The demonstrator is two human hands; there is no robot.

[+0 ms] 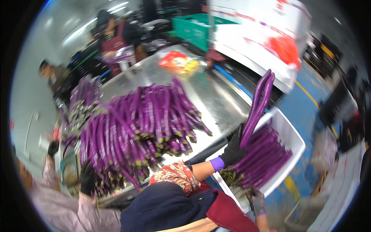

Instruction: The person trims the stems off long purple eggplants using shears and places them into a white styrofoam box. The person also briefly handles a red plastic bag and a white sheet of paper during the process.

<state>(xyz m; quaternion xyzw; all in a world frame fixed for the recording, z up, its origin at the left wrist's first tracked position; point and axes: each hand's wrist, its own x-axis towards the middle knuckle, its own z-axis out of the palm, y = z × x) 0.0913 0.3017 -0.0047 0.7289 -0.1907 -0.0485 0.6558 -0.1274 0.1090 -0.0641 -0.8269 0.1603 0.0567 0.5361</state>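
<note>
My left hand (233, 152), in a black glove with a purple cuff, grips two long purple eggplants (259, 107) that point up and away. They are raised over a white foam box (292, 171). Inside it lies a layer of long eggplants (262, 162), their stem ends toward me. At the box's near side is my right hand (257, 201), in a grey-looking glove. Something dark and narrow shows at its fingers, too blurred to name. A broad pile of long eggplants (145, 124) covers part of the metal table (223, 101) on the left.
A co-worker's black-gloved hand (87, 177) touches the pile's left end. Bagged eggplants (85, 95) lie beyond. Red and yellow packaging (176, 61) rests on the table's far part. A green crate (191, 30) and stacked white boxes (246, 37) stand behind. Another worker (116, 40) stands across the table.
</note>
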